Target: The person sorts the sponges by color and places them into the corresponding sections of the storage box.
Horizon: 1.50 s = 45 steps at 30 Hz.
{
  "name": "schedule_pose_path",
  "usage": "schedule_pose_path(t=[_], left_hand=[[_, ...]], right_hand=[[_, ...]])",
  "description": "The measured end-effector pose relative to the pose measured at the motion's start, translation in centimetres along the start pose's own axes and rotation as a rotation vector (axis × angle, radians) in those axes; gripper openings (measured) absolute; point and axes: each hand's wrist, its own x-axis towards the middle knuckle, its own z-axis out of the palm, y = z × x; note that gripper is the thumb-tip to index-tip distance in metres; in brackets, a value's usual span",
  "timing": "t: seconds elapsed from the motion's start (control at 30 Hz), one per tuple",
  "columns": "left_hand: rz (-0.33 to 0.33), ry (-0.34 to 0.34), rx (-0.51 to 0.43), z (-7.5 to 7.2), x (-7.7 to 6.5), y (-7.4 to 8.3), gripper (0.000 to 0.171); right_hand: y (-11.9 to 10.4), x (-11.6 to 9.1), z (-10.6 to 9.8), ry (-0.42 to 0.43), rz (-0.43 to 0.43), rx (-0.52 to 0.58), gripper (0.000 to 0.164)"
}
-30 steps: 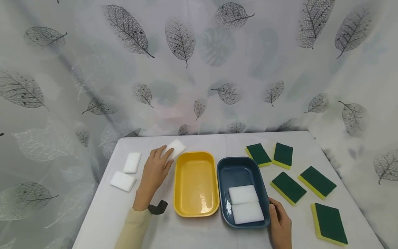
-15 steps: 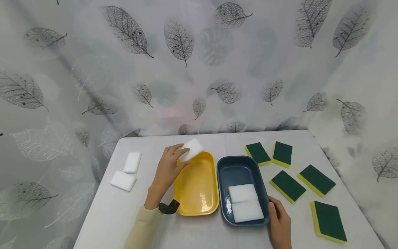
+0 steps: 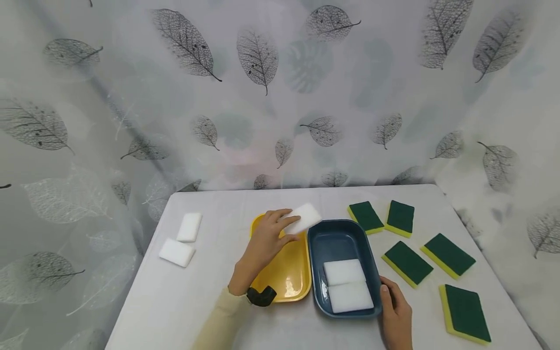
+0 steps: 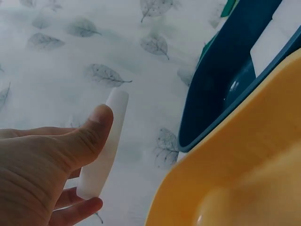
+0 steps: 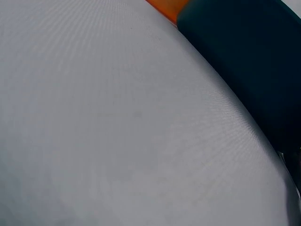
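Observation:
My left hand (image 3: 268,238) pinches a white sponge (image 3: 306,217) between thumb and fingers, above the far end of the yellow tray (image 3: 302,287) and close to the corner of the dark blue tray (image 3: 321,306). In the left wrist view the sponge (image 4: 104,146) appears edge-on, with the thumb on its near face. Two more white sponges (image 3: 347,284) lie side by side in the blue tray. My right hand (image 3: 395,313) holds the blue tray's right side near its front corner. Its fingers are out of sight in the right wrist view, where the blue tray (image 5: 244,61) shows.
Two white sponges (image 3: 177,252) lie on the left of the white-covered table (image 3: 144,301). Several green and yellow scouring sponges (image 3: 407,262) are spread over the right side. A leaf-patterned curtain (image 3: 280,97) hangs behind the table.
My left hand has carried the white sponge from the table beyond the yellow tray's left corner rightward, over that tray toward the blue one. My right hand has stayed at the blue tray.

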Motion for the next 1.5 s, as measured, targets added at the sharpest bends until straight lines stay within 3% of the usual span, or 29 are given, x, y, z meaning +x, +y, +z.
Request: schedule_pose_path(t=[0.5,0.83,1.2,1.5], left_hand=[[0.01,-0.144,0.007,2.8,0.9,3.0,0.045],[0.061,-0.165,0.108,5.7,1.3,4.2,0.042],[0.049,-0.28,0.188,8.3,2.2,5.9,0.039],[0.035,-0.336,0.224,9.8,2.6,6.1,0.037]], right_hand=[[-0.1,-0.2,0.3,0.011,0.023,-0.017,0.048],[0.0,-0.3,0.4,-0.001,0.039,-0.013,0.05],[0.1,-0.1,0.2,0.013,0.045,-0.028,0.05],[0.0,0.0,0.2,0.012,0.037,-0.027,0.05]])
